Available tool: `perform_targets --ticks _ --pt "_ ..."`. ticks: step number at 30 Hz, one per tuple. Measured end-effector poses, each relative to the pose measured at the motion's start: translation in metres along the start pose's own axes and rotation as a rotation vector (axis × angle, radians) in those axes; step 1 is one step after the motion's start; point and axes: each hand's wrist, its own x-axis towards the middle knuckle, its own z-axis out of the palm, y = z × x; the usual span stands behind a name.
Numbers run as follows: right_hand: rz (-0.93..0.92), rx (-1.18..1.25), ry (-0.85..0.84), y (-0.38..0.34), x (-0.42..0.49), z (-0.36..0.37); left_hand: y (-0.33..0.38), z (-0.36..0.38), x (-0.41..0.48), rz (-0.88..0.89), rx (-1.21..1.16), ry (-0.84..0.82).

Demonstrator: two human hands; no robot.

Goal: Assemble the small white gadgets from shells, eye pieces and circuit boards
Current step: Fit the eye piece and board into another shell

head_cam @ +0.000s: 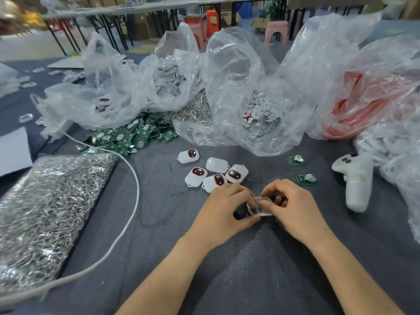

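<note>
Grey-blue cloth worktable [250, 269], workshop behind it: black table legs [109, 30] upper left, an orange stool [212, 19] and a pink stool [276, 30] top centre, background blurred.

Both hands meet at centre frame, just above the cloth. Left hand [223, 208] and right hand [293, 208] each have fingers curled round one small translucent white shell [261, 206], pinching it from opposite sides. Can't tell what's inside it.

Five white gadgets [213, 173] lie in a cluster just above the hands; four show a dark, red-rimmed eye, one lies blank side up.

Two loose circuit boards [306, 179] sit right of the hands, near a white controller [356, 178] at right.

Pile of green circuit boards [136, 135] is left of centre, partly under crumpled clear bags. One bag holds grey-white shells [172, 80], another small round white pieces [261, 110]. Red bag [363, 103] at upper right, under clear plastic.

Bag of metal rings [45, 212] fills the lower left. White cable [134, 201] curves beside it, from the board pile to the bottom left edge.
</note>
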Motion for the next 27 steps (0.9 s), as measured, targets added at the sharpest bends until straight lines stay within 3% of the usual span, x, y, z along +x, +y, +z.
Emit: perform_targets --ticks 6,10,13,17,22,25,27 --pt "-0.044 -0.013 0.025 0.002 -0.001 0.001 0.002 -0.003 -0.003 0.035 -0.003 0.026" --pt "-0.028 0.029 0.035 0.002 -0.002 0.0 -0.019 -0.027 0.005 0.006 0.021 0.287" --pt "-0.026 0.012 0.018 0.0 -0.002 0.0 -0.074 -0.068 0.023 -0.281 0.338 0.41" --pt "-0.006 0.045 0.014 -0.001 -0.001 -0.001 -0.152 -0.122 0.029 -0.669 0.713 0.1" --pt "-0.003 0.096 0.02 -0.002 -0.001 -0.004 -0.183 -0.138 0.025 -0.557 0.877 0.105" --pt "0.014 0.123 0.032 -0.001 0.0 -0.005 -0.179 -0.14 0.024 -0.523 0.973 0.205" --pt "0.017 0.146 0.061 -0.001 0.0 -0.005 -0.165 -0.14 0.028 -0.526 0.836 0.349"
